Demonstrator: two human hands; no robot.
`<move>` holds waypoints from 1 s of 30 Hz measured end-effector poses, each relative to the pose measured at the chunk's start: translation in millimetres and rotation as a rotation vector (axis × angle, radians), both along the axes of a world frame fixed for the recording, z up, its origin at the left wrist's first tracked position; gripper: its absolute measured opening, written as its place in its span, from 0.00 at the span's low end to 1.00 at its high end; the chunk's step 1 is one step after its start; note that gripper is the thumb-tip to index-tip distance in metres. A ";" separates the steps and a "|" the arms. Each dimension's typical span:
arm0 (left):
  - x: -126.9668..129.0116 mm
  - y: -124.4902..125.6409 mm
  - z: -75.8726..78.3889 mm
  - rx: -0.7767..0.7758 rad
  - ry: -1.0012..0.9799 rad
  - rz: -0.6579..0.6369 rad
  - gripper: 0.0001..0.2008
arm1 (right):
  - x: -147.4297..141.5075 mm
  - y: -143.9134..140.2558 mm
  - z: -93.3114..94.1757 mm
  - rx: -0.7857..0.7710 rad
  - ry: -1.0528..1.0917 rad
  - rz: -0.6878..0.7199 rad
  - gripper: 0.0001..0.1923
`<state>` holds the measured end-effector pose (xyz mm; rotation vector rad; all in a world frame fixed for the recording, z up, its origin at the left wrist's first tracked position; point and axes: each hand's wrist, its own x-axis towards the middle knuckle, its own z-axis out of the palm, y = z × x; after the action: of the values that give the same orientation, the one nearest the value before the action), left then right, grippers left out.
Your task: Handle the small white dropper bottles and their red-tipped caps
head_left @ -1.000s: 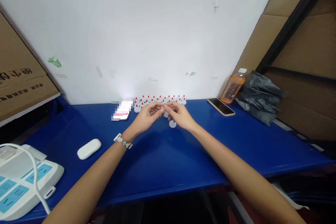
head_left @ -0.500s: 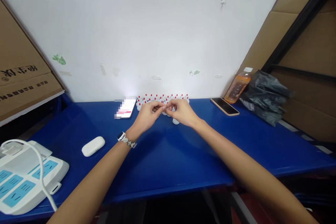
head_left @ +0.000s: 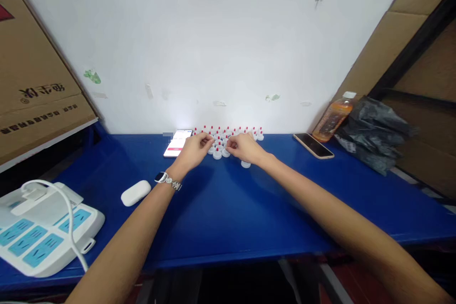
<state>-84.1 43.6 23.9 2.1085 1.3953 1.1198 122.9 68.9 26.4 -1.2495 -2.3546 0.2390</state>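
Several small white caps with red tips [head_left: 217, 154] stand close together on the blue table, against the wall. At their left side is my left hand [head_left: 195, 150], thumb and fingertips pinched together; whatever it holds, if anything, is too small to make out. My right hand [head_left: 245, 147] is over the right part of the group, its fingers also pinched near the front caps. It hides some caps, and I cannot see what lies between its fingertips. A separate white cap [head_left: 245, 164] sits just below the right wrist.
A lit phone [head_left: 177, 145] lies left of the caps, and a dark-screened phone [head_left: 313, 146] to the right. Beside it are an orange drink bottle [head_left: 334, 116] and a black plastic bag [head_left: 374, 133]. A white case [head_left: 136, 193] and a power strip [head_left: 50, 232] occupy the left.
My hands were together at the fingertips and have now parted, left hand to the left, right hand to the right. More caps show between them. The whole view has shifted slightly.
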 end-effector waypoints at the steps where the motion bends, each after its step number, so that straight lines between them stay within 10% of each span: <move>1: -1.2 0.4 -0.4 -0.001 0.012 0.006 0.11 | -0.3 -1.1 1.3 0.024 -0.045 -0.014 0.06; 30: -7.5 2.0 -4.5 0.059 0.102 0.019 0.08 | -31.5 2.3 -4.5 0.021 -0.060 0.018 0.09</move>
<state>-91.6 45.6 19.4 2.2264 1.4473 1.0869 91.4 71.3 21.9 -1.2426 -2.4130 0.1842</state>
